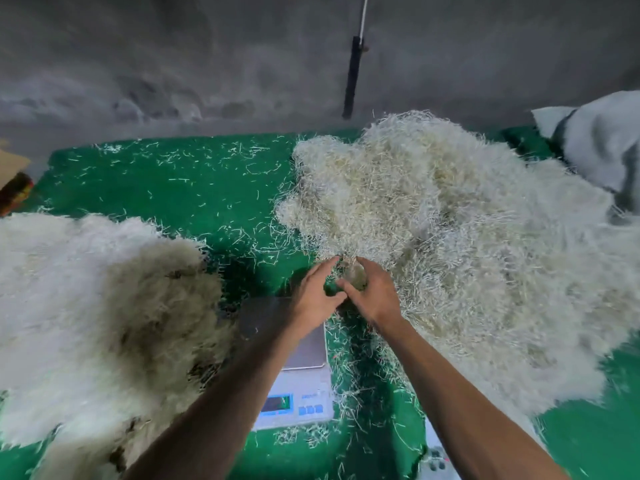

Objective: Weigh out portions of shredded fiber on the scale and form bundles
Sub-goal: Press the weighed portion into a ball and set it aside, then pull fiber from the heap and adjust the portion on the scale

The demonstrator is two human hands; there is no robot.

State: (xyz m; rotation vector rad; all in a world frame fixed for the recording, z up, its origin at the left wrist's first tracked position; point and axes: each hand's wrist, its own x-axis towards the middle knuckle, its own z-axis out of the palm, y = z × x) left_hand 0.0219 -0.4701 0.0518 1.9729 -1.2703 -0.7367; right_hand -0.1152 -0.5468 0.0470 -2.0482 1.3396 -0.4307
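both hands, left hand (317,296) and right hand (372,294), cup a small fiber tuft (351,271) at the loose pile (450,237) edge; scale (294,358) lies directly nearer the body, beneath the left wrist.

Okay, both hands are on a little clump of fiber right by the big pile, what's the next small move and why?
Probably carry the clump back and set it on the scale. The left hand and right hand pinch it at the near edge of the big pile, and the scale's platform looks nearly bare, so nothing is being weighed yet.
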